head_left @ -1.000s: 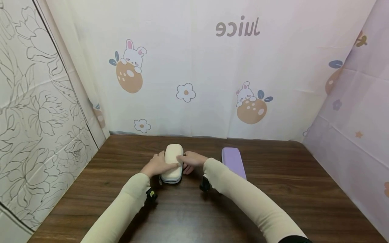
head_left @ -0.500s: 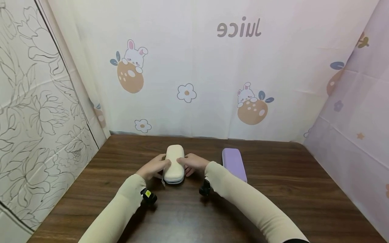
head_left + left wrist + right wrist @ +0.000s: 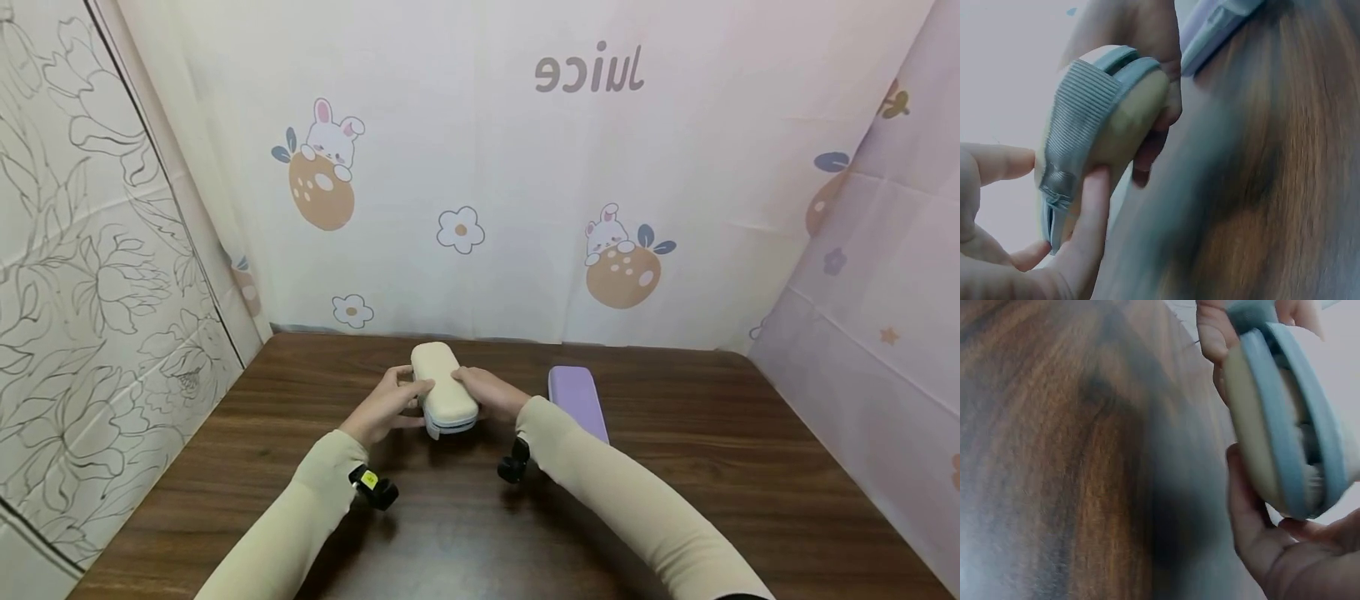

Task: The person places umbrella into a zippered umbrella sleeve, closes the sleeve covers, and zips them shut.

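Observation:
A cream zip case (image 3: 442, 383) with grey-blue zip edging is held between both hands, tilted and raised off the tabletop. My left hand (image 3: 384, 406) grips its left side, thumb on the top face and fingers below. From the right, my right hand (image 3: 491, 392) grips the other side, thumb on top. In the right wrist view the case's zip edges (image 3: 1285, 419) stand apart along that side, with something dim inside that I cannot make out. A ribbed grey strap (image 3: 1079, 106) lies across one end in the left wrist view.
A purple case (image 3: 577, 402) lies on the brown wooden table (image 3: 697, 467), right of the hands and partly behind the right sleeve. Printed curtains (image 3: 517, 167) hang at the back and the right. A flower-patterned panel (image 3: 112, 275) borders the left.
Both hands have lifted the cream case and turned it, its near end swinging right. Earlier it lay upright on the table. The purple case has stayed put.

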Action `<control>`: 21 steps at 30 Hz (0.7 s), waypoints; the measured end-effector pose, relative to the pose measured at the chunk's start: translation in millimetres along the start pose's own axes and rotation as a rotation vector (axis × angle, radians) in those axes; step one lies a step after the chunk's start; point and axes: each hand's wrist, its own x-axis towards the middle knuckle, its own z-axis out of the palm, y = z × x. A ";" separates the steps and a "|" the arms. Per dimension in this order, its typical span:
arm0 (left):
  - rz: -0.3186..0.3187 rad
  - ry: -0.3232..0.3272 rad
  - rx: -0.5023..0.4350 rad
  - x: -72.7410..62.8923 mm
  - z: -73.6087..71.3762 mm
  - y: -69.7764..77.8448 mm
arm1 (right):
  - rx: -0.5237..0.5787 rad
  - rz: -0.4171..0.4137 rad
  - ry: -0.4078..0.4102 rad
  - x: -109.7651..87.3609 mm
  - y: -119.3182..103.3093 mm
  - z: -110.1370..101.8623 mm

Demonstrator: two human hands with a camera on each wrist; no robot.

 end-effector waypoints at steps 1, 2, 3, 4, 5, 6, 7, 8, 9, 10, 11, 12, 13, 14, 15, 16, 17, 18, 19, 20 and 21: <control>-0.005 0.004 -0.017 0.2 1.0 0.8 | 0.008 0.001 0.015 -0.6 0.2 -0.3; -0.006 0.007 -0.031 0.5 1.9 1.2 | 0.008 -0.002 0.033 -1.2 0.6 -0.6; -0.007 0.010 -0.041 0.8 2.9 1.8 | 0.007 -0.012 0.054 -1.7 1.0 -0.8; -0.002 0.011 -0.049 0.7 3.6 2.3 | 0.001 -0.026 0.078 -2.5 1.4 -1.0; 0.004 0.011 -0.055 0.6 4.4 2.7 | -0.003 -0.044 0.096 -3.2 1.9 -1.2; 0.010 0.011 -0.062 0.1 5.2 3.2 | -0.012 -0.060 0.119 -3.9 2.5 -1.6; 0.012 0.012 -0.068 -0.3 5.9 3.5 | -0.014 -0.075 0.140 -4.5 2.8 -2.0; 0.014 0.010 -0.073 -0.6 7.4 4.0 | -0.017 -0.094 0.158 -5.4 2.8 -2.5; 0.016 -0.002 -0.072 -1.2 9.1 4.6 | -0.009 -0.115 0.170 -6.1 2.8 -3.0; 0.018 -0.015 -0.072 -3.0 11.5 5.6 | 0.003 -0.134 0.173 -6.9 2.8 -3.4; 0.019 -0.041 -0.073 -4.4 14.5 6.3 | 0.016 -0.153 0.173 -7.3 3.0 -3.9; 0.022 -0.064 -0.069 -5.3 17.7 6.8 | 0.025 -0.171 0.173 -7.7 3.4 -4.4; 0.026 -0.083 -0.058 -6.0 21.0 7.3 | 0.042 -0.188 0.169 -8.0 3.8 -4.6; 0.034 -0.098 -0.046 -6.1 24.1 7.6 | 0.055 -0.207 0.163 -7.8 4.7 -4.7; 0.044 -0.110 -0.034 -6.4 26.5 7.4 | 0.075 -0.223 0.154 -7.8 5.4 -4.4; 0.055 -0.108 -0.022 -6.2 28.5 6.9 | 0.094 -0.238 0.144 -8.0 6.0 -4.2; 0.068 -0.102 -0.008 -4.9 29.7 5.8 | 0.112 -0.251 0.137 -8.0 6.8 -4.1; 0.078 -0.082 0.006 -3.5 30.1 4.7 | 0.129 -0.261 0.125 -8.6 7.2 -3.9; 0.086 -0.062 0.011 -2.7 30.0 3.9 | 0.151 -0.274 0.108 -9.6 7.3 -4.0; 0.094 -0.045 0.007 -2.2 29.7 3.1 | 0.171 -0.280 0.089 -10.8 7.4 -4.4; 0.103 -0.030 0.002 -2.0 29.2 2.6 | 0.193 -0.285 0.068 -12.2 7.5 -5.2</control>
